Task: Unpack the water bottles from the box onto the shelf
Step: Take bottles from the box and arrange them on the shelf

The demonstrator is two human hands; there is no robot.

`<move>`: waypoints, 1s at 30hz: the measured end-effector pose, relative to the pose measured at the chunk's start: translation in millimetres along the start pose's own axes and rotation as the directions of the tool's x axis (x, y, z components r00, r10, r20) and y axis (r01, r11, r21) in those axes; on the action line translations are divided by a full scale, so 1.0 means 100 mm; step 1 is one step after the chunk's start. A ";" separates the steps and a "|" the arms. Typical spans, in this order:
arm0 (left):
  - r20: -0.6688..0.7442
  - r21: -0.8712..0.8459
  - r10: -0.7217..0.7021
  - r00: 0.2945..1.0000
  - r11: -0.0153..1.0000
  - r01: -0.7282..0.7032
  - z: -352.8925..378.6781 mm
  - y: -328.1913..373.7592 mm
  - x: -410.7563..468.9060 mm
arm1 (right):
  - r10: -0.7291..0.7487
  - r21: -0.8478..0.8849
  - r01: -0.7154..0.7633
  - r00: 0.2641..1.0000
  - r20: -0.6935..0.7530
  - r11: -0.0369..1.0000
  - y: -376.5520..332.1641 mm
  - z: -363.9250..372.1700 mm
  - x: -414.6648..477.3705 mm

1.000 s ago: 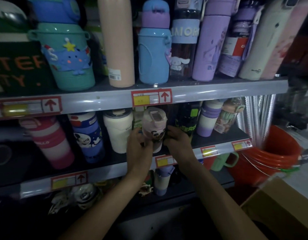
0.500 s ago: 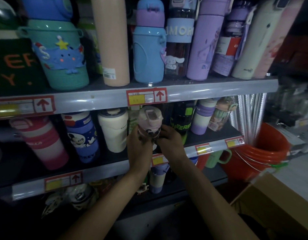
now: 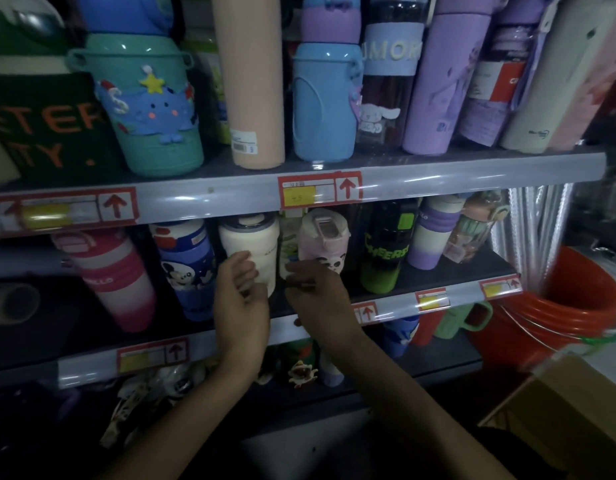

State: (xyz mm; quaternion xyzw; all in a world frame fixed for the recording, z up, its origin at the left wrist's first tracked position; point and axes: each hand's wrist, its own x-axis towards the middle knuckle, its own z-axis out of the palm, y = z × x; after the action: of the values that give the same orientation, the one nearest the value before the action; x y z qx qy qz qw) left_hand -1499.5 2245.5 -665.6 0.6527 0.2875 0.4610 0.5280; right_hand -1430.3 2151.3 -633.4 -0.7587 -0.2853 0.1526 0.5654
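The shelf (image 3: pixel 209 199) fills the view, with three levels of bottles and red price tags on the rail edges. The middle level (image 3: pixel 396 299) is the one in front of both hands. To the far right of the hands, low down, an orange bucket (image 3: pixel 573 306) stands on the floor, and below it a corner of the cardboard box (image 3: pixel 576 407) shows.

Both arms reach up from the bottom of the view. The left hand (image 3: pixel 240 299) is in front of the white bottle (image 3: pixel 254 251), with fingers loosely curled and apart; they hold nothing, and I cannot tell if the fingertips touch the bottle. The right hand (image 3: pixel 317 292) is just beside the left one, also loosely open and empty.

The pink bottle (image 3: pixel 322 242), with a panda picture and a flip lid, stands upright on the middle level, just above and behind the right hand's fingers, between the white bottle and the black bottle (image 3: pixel 386 251). The right hand's fingers are very near its lower part, but no grip around it is visible. Left of the left hand stands a blue bottle (image 3: pixel 187 268) with a cartoon mouse.
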 end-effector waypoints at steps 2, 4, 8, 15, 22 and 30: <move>-0.023 0.010 0.008 1.000 1.000 -0.008 -0.05 -0.03 0.00 | 0.016 -0.008 -0.015 0.999 0.031 1.000 0.01 0.12 0.06; 0.000 0.047 0.008 1.000 0.999 -0.008 -0.09 -0.09 0.02 | 0.018 0.019 -0.019 0.999 0.046 1.000 0.03 0.22 0.10; 0.076 0.118 -0.004 0.997 0.993 -0.005 -0.12 -0.18 0.05 | -0.002 0.092 -0.002 0.999 0.046 0.996 0.16 0.38 0.25; 0.128 0.130 -0.064 0.990 0.990 0.047 -0.16 -0.14 0.09 | 0.051 0.176 -0.069 0.993 0.102 0.982 0.10 0.37 0.31; 0.235 0.185 -0.192 0.953 0.971 0.149 -0.34 0.03 0.19 | -0.039 0.080 0.032 0.996 0.082 0.996 0.03 0.28 0.27; 0.372 0.279 -0.226 0.901 0.952 0.124 -0.65 0.16 0.01 | -0.124 -0.062 0.125 0.992 0.021 0.990 -0.23 -0.15 -0.12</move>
State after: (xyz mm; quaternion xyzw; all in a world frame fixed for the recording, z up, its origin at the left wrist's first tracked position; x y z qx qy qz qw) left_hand -1559.8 2269.3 -648.9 0.7651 0.2869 0.2290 0.5290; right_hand -1437.6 2136.6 -608.3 -0.7557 -0.3414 0.1144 0.5471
